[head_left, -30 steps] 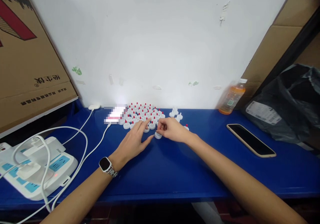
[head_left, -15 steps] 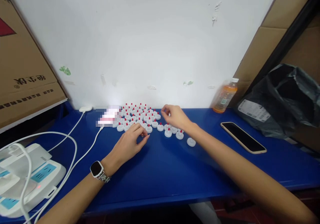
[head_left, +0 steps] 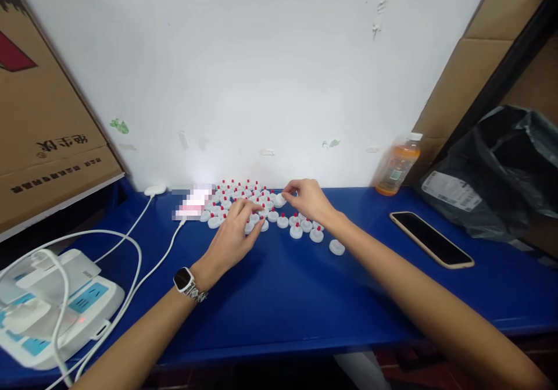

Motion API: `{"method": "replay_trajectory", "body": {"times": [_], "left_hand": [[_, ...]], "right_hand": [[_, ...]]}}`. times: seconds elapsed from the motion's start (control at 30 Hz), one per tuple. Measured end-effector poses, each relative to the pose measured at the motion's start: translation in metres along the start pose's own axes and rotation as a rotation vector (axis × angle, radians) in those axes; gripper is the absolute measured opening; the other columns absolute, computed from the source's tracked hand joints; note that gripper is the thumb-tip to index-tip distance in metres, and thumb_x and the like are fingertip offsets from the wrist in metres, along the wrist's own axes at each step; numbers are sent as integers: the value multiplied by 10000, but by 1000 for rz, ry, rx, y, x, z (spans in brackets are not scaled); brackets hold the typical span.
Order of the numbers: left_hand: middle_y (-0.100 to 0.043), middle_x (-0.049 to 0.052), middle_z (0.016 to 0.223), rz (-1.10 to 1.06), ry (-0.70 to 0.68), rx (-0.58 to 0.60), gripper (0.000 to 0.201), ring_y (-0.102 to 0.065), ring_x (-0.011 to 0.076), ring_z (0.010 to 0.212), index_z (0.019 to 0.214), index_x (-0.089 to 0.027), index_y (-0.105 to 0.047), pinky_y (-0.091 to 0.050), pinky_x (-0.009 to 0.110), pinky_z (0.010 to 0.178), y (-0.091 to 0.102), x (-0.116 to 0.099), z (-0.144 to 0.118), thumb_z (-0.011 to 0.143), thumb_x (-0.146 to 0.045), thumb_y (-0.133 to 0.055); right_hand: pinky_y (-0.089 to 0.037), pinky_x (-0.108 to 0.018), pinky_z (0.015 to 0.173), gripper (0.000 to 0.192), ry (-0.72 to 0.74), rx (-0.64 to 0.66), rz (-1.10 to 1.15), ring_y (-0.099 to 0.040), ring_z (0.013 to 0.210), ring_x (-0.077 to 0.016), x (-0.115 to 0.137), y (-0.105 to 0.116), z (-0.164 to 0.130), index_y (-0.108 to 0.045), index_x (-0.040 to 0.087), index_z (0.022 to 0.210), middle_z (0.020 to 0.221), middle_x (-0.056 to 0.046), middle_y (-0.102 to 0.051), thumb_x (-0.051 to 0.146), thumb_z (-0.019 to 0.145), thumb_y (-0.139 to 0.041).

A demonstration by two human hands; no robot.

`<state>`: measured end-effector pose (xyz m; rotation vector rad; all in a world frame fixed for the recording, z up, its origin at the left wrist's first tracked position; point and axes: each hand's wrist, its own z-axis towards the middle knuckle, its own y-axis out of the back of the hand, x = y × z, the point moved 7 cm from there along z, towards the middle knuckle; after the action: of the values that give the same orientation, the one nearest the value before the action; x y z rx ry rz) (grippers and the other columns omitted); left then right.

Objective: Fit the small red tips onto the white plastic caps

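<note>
Several small white caps with red tips (head_left: 238, 195) stand in rows on the blue table (head_left: 279, 297) near the wall. My left hand (head_left: 233, 236), with a watch on its wrist, rests its fingers on the front caps of the group. My right hand (head_left: 307, 199) pinches a small white piece at the right end of the rows. A few red-tipped caps (head_left: 306, 227) stand just in front of that hand. One plain white cap (head_left: 336, 247) lies alone beside my right forearm.
A phone (head_left: 431, 240) lies face up at the right, an orange drink bottle (head_left: 397, 166) stands by the wall, and a black plastic bag (head_left: 501, 175) leans further right. A white power strip (head_left: 52, 303) with cables sits at the left. Cardboard boxes (head_left: 39, 111) flank both sides.
My right hand moved from the table's middle to the right end of the rows. More red-tipped caps and a plain cap now stand in front. My left hand slid forward onto the caps.
</note>
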<state>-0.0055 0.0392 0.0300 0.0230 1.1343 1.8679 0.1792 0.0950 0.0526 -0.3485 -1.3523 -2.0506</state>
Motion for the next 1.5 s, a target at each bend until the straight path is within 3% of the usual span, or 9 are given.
{"method": "replay_trajectory", "body": {"times": [0.13,0.27,0.33,0.47,0.57,0.7,1.23,1.33,1.5], "left_hand": [[-525,109,1358,-62,8,46,536,-561,226,1094,1436,-247,-368,-494,369,914,9,2,-13,964,-404,-567],[-640,65,1131,-113,91,172,344,-610,197,930,1287,-241,-515,-502,328,819,12,17,-40,1009,-436,-463],[-643,50,1021,-66,177,146,331,-603,186,830,1251,-227,-519,-498,324,772,23,31,-57,1016,-445,-436],[-620,34,929,10,312,93,296,-582,182,748,1165,-220,-534,-485,327,721,45,53,-84,1016,-450,-423],[-612,37,943,15,327,108,274,-585,189,779,1137,-225,-547,-477,325,715,48,58,-90,1016,-437,-423],[-598,34,932,10,316,137,272,-581,197,803,1160,-229,-544,-470,324,706,43,59,-88,1012,-430,-434],[-593,53,1005,23,332,196,281,-581,228,924,1152,-238,-540,-479,366,800,39,58,-91,1016,-448,-412],[-580,47,989,19,335,173,282,-577,221,903,1164,-241,-521,-475,371,814,40,52,-89,1021,-452,-400],[-595,57,1073,39,209,239,263,-592,220,955,1162,-245,-509,-481,365,827,28,25,-67,1030,-434,-383]], "right_hand": [[-421,-275,634,154,109,81,374,-574,655,-149,44,-12,-34,-762,200,822,751,-4,-730,299,857,-649],[-431,-277,664,220,178,170,492,-592,710,-153,70,-41,-49,-759,208,865,802,-6,-741,337,922,-590],[-447,-299,719,230,230,163,403,-601,760,-168,75,-53,-48,-748,213,960,838,-21,-738,317,958,-543],[-414,-397,896,176,454,149,-60,-525,998,-249,84,-80,-46,-724,200,1038,1015,-99,-681,258,931,-597],[-389,-419,883,162,553,177,-293,-463,1042,-278,89,-100,-43,-721,189,1001,1085,-127,-617,285,922,-616],[-377,-404,859,148,570,187,-347,-455,1008,-263,89,-114,-35,-718,188,928,1019,-106,-603,278,935,-600],[-367,-415,883,103,526,159,-203,-487,1010,-252,87,-114,-31,-709,183,917,996,-86,-653,267,914,-649],[-402,-398,890,80,480,91,27,-536,998,-236,86,-91,-38,-688,188,917,970,-69,-689,236,914,-623],[-446,-291,670,163,113,96,553,-616,756,-162,59,-62,-54,-684,188,957,845,-32,-708,331,900,-632]]}}
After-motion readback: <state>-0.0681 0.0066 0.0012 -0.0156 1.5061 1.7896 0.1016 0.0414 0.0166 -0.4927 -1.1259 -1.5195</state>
